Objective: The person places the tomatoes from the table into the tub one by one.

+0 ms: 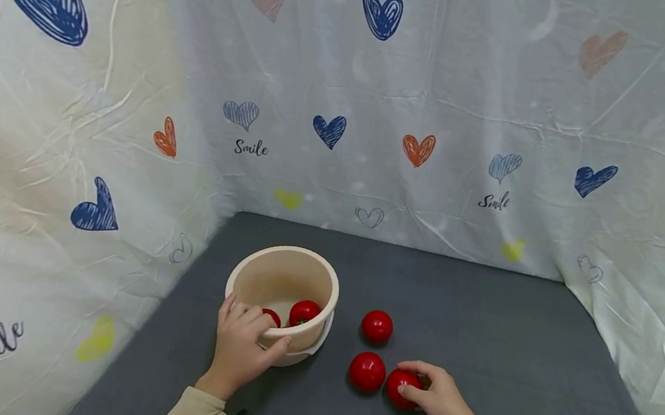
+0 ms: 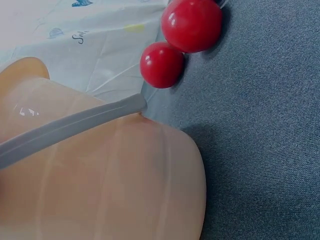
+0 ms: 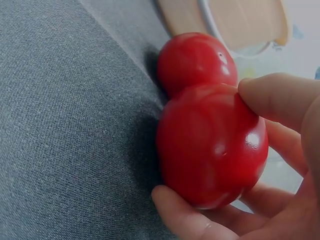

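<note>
My left hand (image 1: pixel 242 347) holds the near-left rim of a cream plastic bucket (image 1: pixel 275 274), fingers over the edge and thumb along the outside. Two red tomatoes lie inside; one tomato (image 1: pixel 305 311) shows a green stem end, and the other (image 1: pixel 272 315) is partly hidden by the fingers. To the right, my right hand (image 1: pixel 440 396) grips a glossy tomato (image 3: pixel 210 150) low over the table, thumb on one side and fingers curled round the other. Right beside it sits another tomato (image 1: pixel 367 372). A further tomato (image 1: pixel 376 327) rests just behind that one.
The bucket's pale handle (image 2: pixel 75 125) hangs down against its outer wall. A dark grey cloth (image 1: pixel 481 328) covers the table. White curtains (image 1: pixel 465 77) printed with hearts stand along the back and both sides.
</note>
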{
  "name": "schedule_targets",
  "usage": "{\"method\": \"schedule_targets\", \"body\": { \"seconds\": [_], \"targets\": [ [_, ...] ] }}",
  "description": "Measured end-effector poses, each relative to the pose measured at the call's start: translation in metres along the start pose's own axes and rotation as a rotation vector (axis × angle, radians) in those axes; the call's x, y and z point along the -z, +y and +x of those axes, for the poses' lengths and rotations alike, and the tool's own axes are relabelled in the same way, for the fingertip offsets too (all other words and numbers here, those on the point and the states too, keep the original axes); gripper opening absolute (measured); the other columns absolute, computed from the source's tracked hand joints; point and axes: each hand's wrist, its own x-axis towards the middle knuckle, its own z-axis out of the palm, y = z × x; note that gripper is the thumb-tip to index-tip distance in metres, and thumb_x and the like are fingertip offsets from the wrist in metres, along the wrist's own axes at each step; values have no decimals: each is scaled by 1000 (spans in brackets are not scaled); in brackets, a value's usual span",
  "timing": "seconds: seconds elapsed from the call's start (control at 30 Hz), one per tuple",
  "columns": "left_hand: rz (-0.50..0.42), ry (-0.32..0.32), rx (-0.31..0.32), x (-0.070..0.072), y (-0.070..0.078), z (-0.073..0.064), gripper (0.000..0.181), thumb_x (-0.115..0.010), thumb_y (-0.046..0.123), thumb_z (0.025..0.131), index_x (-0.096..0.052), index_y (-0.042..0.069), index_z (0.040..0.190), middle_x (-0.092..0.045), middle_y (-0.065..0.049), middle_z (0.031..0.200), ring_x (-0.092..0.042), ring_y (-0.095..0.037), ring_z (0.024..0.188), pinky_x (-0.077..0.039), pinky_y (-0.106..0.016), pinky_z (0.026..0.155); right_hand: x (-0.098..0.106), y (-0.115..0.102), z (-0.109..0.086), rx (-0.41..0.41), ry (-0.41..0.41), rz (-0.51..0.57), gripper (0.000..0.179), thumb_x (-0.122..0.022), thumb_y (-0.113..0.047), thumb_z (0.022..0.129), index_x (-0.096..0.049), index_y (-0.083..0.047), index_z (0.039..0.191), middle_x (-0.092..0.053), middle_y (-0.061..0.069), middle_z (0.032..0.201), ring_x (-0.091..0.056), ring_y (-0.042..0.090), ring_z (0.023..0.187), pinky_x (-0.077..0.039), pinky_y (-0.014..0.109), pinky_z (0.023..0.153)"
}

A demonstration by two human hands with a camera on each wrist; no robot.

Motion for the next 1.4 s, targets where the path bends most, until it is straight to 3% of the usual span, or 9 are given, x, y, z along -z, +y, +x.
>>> {"method": "schedule_targets", "body": {
  "seconds": [0.23,0.9,1.17,1.4],
  "targets": [
    [0,-3,2,0,1,0,24,-69,36,76,-61,15,68,-61,-3,70,-53,-25,81,-28,-74,109,2,4,0,-12,2,61,41,-69,-16,94,-64,0,131,-67,24,123,-68,22,94,-63,40,67],
    [6,4,-4,1,1,1,22,-69,34,74,-61,15,68,-62,-4,70,-53,-25,81,-29,-75,107,11,-5,2,-10,36,58,41,-71,-16,92,-64,0,129,-66,24,125,-68,18,93,-63,36,66],
    [5,12,-8,1,2,2,21,-69,34,74,-61,15,68,-62,-4,70,-53,-25,81,-30,-75,106,33,-23,10,27,97,7,45,-70,-20,94,-62,0,134,-63,25,132,-69,24,102,-63,34,70],
    [9,6,-5,2,2,1,22,-69,34,74,-61,15,67,-62,-4,69,-52,-25,80,-29,-74,107,52,-58,24,123,145,-101,41,-69,-20,95,-64,-5,133,-64,21,133,-68,28,108,-61,31,76]
  ]
}}
